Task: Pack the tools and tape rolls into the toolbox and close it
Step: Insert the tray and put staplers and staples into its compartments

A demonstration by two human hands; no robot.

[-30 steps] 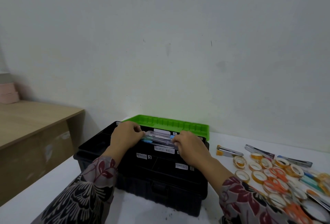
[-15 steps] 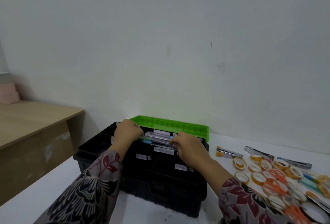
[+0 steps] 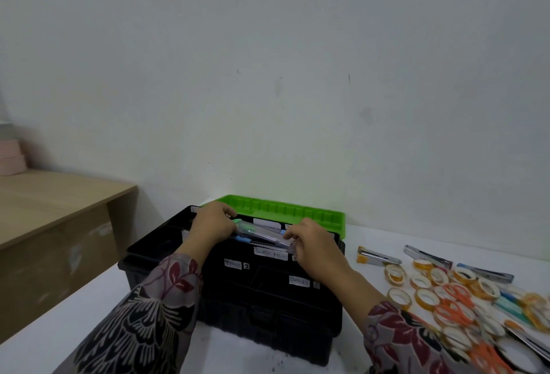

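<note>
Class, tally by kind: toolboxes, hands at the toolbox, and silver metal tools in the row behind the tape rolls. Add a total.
Toolbox: 1
Hands, the left hand and right hand, both gripping the tool bundle: 2
Silver metal tools: 3
Total: 6

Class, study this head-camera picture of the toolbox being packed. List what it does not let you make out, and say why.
1. Head view: bundle of tools, ends covered by the left hand and right hand; kinds unclear.
2. Head view: toolbox labels, writing too small and blurred.
3. Head view: tape rolls pile, blurred and cut off by the right edge; count unknown.
</note>
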